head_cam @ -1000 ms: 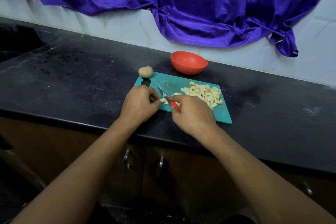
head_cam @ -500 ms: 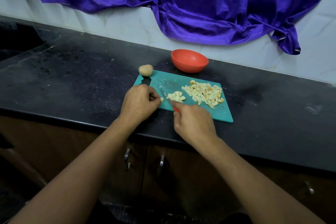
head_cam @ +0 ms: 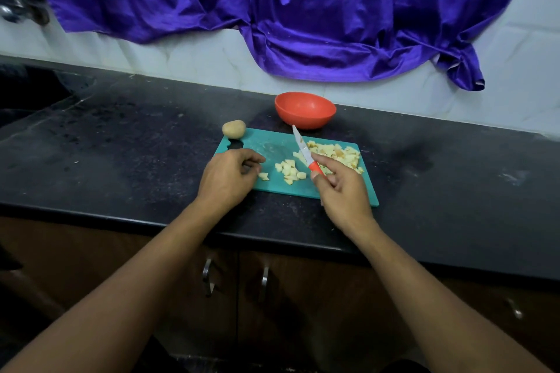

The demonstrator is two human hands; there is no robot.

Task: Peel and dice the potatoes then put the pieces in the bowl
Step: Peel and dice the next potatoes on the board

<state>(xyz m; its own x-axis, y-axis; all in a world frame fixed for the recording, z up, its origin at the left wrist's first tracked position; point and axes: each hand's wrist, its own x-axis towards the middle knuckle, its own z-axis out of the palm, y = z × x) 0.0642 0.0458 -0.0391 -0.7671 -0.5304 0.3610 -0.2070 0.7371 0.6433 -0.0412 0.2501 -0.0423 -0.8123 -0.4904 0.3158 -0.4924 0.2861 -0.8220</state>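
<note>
Gripping the knife handle, right hand; left hand curled, underside hidden, grasp unclear.

Two bare arms reach forward from the bottom corners of the frame, the left forearm and the right forearm angling inward so the wrists come close together. The left hand lies palm down, knuckles up, its fingers loosely curled under, with nothing seen in its grasp. The right hand, turned partly palm inward, grips the orange handle of a small knife between thumb and curled fingers, index finger laid along the top; the blade points up and away, tilted toward the left.
</note>
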